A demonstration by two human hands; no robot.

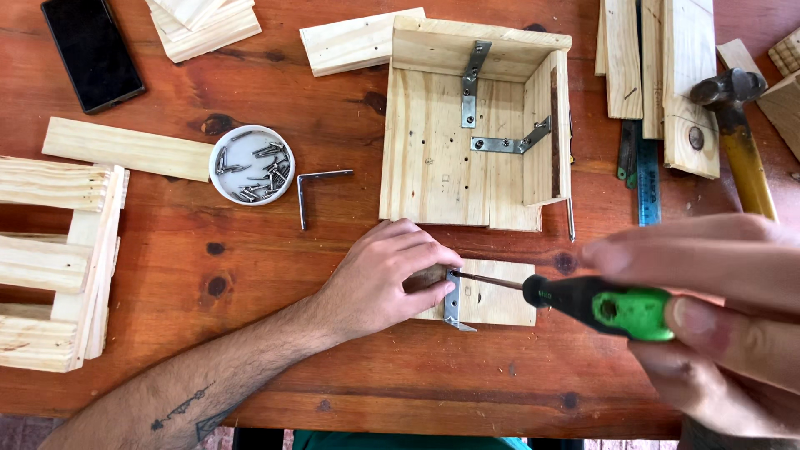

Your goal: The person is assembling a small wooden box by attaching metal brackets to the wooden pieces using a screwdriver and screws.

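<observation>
Reddish wood table covered in pine offcuts. Left hand pins down a small block near the front edge, fingers curled over its left end next to a metal bracket. Right hand is clenched around a green-handled screwdriver, tip at the bracket's screw. Half-built box sits just behind, dish of screws off to the left.

One head-worn camera looks almost straight down at the wooden counter. It sits close, the person's right hand looming large and blurred.
</observation>
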